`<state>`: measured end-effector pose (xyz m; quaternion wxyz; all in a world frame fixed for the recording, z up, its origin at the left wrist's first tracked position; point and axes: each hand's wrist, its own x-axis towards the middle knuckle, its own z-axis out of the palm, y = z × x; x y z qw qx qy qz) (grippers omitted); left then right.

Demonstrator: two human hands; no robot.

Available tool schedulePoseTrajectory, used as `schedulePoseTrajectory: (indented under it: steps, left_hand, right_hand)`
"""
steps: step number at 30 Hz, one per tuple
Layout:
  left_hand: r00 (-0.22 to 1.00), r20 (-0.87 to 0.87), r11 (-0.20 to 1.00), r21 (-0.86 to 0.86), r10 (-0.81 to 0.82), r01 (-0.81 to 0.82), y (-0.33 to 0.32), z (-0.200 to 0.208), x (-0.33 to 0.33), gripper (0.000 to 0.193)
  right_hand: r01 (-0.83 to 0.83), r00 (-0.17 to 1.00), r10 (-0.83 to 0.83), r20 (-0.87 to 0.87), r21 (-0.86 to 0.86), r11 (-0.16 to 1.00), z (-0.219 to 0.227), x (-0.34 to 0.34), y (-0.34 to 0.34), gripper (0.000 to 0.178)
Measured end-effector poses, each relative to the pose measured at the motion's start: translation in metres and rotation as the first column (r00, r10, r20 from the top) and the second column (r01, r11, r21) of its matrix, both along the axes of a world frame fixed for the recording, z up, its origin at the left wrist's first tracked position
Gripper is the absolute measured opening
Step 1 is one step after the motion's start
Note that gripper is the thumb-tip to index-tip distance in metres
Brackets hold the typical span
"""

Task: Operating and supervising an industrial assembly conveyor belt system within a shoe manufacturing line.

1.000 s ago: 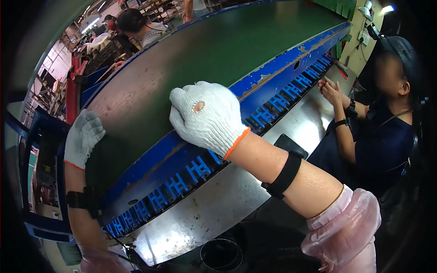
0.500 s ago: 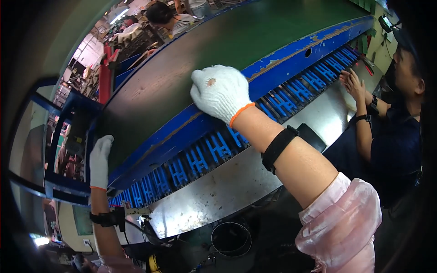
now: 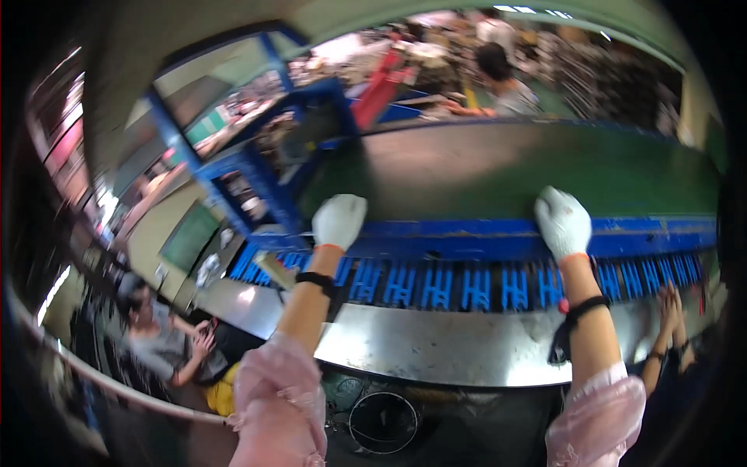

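Both my hands wear white knitted gloves with orange cuffs. My left hand (image 3: 340, 222) is closed at the left end of a green conveyor belt (image 3: 459, 183), over its blue metal side rail (image 3: 451, 238). Farther right, my right hand (image 3: 563, 223) makes a fist above the same rail and the belt's near edge. The undersides of both hands are hidden, so whether anything sits in the fingers does not show. Below the rail runs a row of blue slotted brackets (image 3: 476, 286).
A shiny metal ledge (image 3: 436, 342) lies nearer me, with a round black bin (image 3: 383, 422) below. A blue frame (image 3: 249, 183) stands at the belt's left end. A seated person (image 3: 167, 335) is at left; a co-worker's hands (image 3: 671, 315) are at right. Another person (image 3: 502, 82) is beyond the belt.
My view has swung to the left, bringing the seated person into sight. My hands now lie nearly level along the rail, both still closed. The co-worker at right is mostly out of view.
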<state>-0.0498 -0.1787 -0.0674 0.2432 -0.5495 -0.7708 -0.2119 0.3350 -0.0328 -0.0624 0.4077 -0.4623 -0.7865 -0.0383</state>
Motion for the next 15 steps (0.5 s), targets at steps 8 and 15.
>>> schedulePoseTrajectory:
  steps: [8, 15]
  left_hand:
    - [0.996, 0.091, 0.99, 0.133, 0.026, -0.038, -0.013, 0.005, 0.002, 0.026]
    - [0.999, 0.046, 0.955, 0.296, 0.015, -0.028, -0.008, -0.006, 0.001, 0.027]
  right_hand:
    - [-0.095, 0.995, 0.098, -0.03, 0.071, 0.993, -0.014, 0.001, 0.003, 0.014]
    - [-0.147, 0.988, 0.147, -0.035, 0.029, 0.989, -0.025, 0.005, 0.019, 0.015]
